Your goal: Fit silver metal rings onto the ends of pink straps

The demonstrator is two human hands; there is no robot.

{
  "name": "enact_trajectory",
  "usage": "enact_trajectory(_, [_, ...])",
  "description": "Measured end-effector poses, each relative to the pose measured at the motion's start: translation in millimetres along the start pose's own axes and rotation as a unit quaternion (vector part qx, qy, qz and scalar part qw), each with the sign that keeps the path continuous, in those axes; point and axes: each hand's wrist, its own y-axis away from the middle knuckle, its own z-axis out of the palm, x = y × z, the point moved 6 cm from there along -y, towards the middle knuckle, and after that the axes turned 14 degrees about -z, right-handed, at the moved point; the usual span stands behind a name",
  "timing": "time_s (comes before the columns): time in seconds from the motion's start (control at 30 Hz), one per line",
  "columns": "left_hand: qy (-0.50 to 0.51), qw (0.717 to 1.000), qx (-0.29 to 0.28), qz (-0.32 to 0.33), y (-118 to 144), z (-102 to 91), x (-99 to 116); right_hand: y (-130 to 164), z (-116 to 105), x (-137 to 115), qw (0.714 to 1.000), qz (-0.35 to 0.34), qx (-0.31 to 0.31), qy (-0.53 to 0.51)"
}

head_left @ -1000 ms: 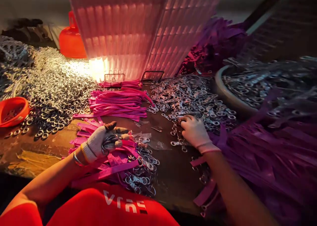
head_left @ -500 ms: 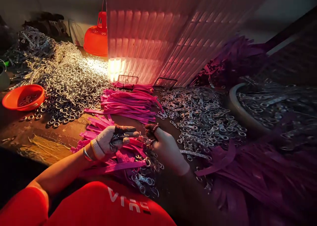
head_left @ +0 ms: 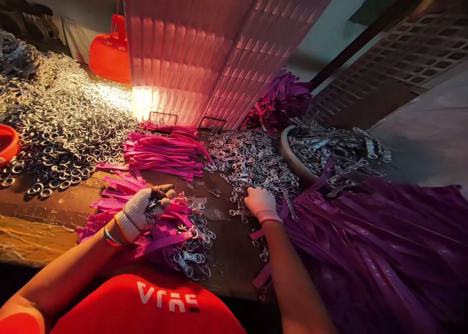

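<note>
1. The left hand [head_left: 141,209], gloved, has its fingers [head_left: 161,193] curled tight around a small bunch of metal rings [head_left: 151,208].
2. That hand rests on a loose pile of pink straps [head_left: 120,197], with ringed strap ends [head_left: 190,248] spread toward 4 o'clock of it.
3. The right hand [head_left: 260,203], also gloved, lies palm down, fingers bent into the metal clasps heap [head_left: 252,161]; whether they pinch a piece I cannot tell.
4. At 12 o'clock of the left hand lies a neat strap bundle [head_left: 164,153].
5. At 10 o'clock spreads the ring heap [head_left: 62,124]; purple straps [head_left: 365,246] lie at 3 o'clock of the right hand.
</note>
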Motion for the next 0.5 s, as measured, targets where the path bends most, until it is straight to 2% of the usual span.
enact_trajectory(0.1, [0.014,1.0,0.002,0.002,4.0,2.1,1.9,4.4,13.3,-5.4,0.999,-0.016,0.009,-0.026])
enact_trajectory(0.23, [0.052,0.998,0.01,-0.016,8.1,-2.4,-0.9,32.4,18.8,-15.5,0.995,-0.023,0.078,-0.049])
enact_trajectory(0.37, [0.055,0.996,-0.039,-0.064,1.9,0.8,-11.3,52.9,30.1,-29.2,0.986,-0.043,0.129,-0.1])
enact_trajectory(0.5, [0.03,0.989,-0.101,-0.106,-3.9,10.0,-21.5,50.0,30.4,-15.8,0.969,-0.019,0.174,-0.174])
